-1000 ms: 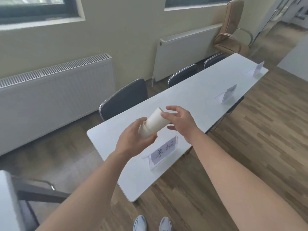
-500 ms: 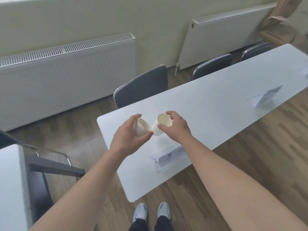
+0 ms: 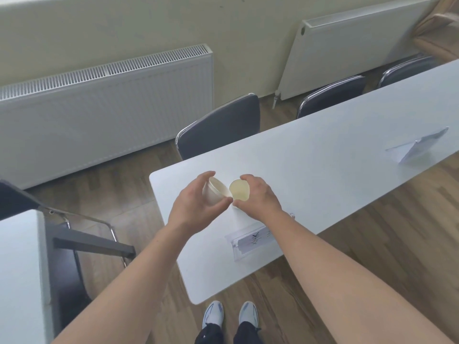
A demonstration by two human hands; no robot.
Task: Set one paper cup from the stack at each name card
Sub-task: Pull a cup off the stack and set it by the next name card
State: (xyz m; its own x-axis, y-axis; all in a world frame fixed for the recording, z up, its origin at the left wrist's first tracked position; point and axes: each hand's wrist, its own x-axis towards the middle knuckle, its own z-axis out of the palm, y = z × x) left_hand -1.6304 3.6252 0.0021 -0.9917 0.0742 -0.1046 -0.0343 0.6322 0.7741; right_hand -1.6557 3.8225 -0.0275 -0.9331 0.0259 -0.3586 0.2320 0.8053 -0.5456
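My left hand (image 3: 195, 206) grips the stack of white paper cups (image 3: 215, 193), tilted with its mouth toward the right. My right hand (image 3: 258, 198) holds a single paper cup (image 3: 239, 191), mouth up and facing me, just right of the stack and apart from it. Both are over the near left end of the long white table (image 3: 310, 170). A clear name card (image 3: 252, 242) with dark writing stands at the table's near edge, just below my right wrist. A second name card (image 3: 419, 147) stands farther right along the table.
Dark chairs (image 3: 221, 127) are tucked in along the table's far side, with white radiators (image 3: 106, 108) on the wall behind. Another white table (image 3: 19, 274) and a chair sit at the left. My shoes (image 3: 229, 316) are on the wooden floor below the table corner.
My right hand has pulled one cup off the stack and turned it upright. The view has tilted down and left, toward the table's near end.
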